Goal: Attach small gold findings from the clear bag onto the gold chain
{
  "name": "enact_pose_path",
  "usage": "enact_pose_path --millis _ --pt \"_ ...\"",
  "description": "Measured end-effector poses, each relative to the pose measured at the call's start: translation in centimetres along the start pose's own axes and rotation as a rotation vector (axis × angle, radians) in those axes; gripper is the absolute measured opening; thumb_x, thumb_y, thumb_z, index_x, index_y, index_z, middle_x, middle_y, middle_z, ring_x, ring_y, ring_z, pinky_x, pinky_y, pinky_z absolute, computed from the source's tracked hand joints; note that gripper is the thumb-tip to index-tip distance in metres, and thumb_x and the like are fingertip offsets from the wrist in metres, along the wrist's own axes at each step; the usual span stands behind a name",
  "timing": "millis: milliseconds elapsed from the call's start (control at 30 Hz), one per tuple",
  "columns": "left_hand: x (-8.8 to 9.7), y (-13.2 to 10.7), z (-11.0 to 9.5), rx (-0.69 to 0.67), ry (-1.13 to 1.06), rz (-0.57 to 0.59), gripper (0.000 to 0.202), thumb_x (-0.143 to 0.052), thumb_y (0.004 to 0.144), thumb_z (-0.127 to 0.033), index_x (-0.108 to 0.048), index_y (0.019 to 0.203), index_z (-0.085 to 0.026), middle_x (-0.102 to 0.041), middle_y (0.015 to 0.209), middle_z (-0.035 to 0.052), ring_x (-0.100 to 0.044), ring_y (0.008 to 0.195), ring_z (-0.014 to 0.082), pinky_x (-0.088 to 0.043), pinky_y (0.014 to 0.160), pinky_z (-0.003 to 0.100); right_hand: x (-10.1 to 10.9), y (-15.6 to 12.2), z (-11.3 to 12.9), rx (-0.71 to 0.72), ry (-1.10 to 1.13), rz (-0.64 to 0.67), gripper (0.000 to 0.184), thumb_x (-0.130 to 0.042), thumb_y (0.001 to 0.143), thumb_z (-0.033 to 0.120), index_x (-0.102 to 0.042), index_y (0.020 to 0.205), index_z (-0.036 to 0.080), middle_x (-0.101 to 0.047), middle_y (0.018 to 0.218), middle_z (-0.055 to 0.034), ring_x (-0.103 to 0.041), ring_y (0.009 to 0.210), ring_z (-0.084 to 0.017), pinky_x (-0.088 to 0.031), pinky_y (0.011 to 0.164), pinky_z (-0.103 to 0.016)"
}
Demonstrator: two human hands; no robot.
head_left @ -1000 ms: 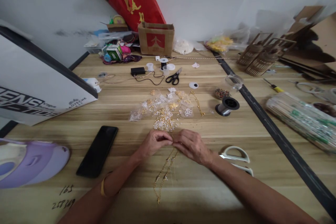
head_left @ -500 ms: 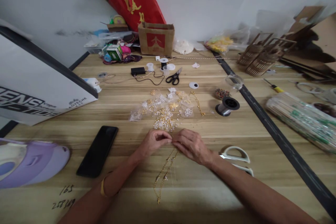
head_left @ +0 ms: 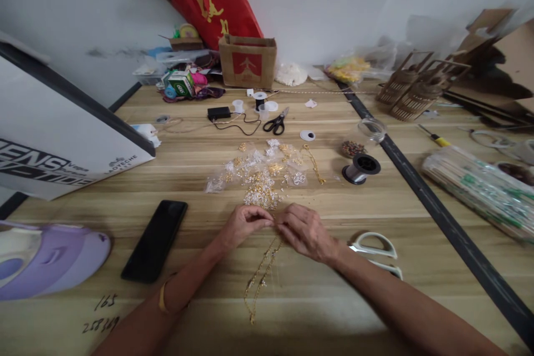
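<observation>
My left hand (head_left: 245,225) is closed in a pinch, thumb and forefinger meeting my right hand's fingertips. What lies between its fingertips is too small to make out. My right hand (head_left: 303,231) is also closed, with a gold chain necklace (head_left: 267,273) running up to its fingers. The necklace carries small clear stones and lies in a long narrow loop on the table below both hands. A faint thin thread shows beside it. Just beyond my fingertips sits a pile of small gold and clear beads (head_left: 261,189), with little plastic bags of findings (head_left: 273,164) behind.
White-handled scissors (head_left: 377,253) lie by my right forearm, and a black phone (head_left: 155,240) by my left. A wire spool (head_left: 361,169), a jar of beads (head_left: 354,148) and black scissors (head_left: 276,122) are farther back. A purple-white appliance (head_left: 54,258) stands at left.
Almost nothing differs. My right fingers have shifted very slightly, while the necklace and my left hand stay in place.
</observation>
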State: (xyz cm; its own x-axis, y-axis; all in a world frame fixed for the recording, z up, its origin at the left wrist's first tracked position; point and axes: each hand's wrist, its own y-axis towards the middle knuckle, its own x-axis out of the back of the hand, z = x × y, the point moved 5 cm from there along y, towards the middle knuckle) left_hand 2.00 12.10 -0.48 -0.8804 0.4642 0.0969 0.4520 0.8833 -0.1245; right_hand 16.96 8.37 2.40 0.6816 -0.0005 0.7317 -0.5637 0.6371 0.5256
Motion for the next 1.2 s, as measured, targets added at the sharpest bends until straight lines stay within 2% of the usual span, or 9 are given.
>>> enact_pose_path --millis 1200 --pt "-0.01 -0.06 -0.12 0.015 -0.033 0.001 0.008 -0.069 0.068 -0.020 -0.070 0.071 -0.012 -0.070 0.070 0.0028 -0.060 0.066 0.0129 -0.047 0.066 0.022 0.36 0.02 0.16 -0.012 -0.017 -0.035 0.009 -0.046 0.090 0.017 -0.054 0.090 0.015 -0.058 0.076 -0.0074 -0.051 0.071 -0.018 -0.043 0.063 -0.030"
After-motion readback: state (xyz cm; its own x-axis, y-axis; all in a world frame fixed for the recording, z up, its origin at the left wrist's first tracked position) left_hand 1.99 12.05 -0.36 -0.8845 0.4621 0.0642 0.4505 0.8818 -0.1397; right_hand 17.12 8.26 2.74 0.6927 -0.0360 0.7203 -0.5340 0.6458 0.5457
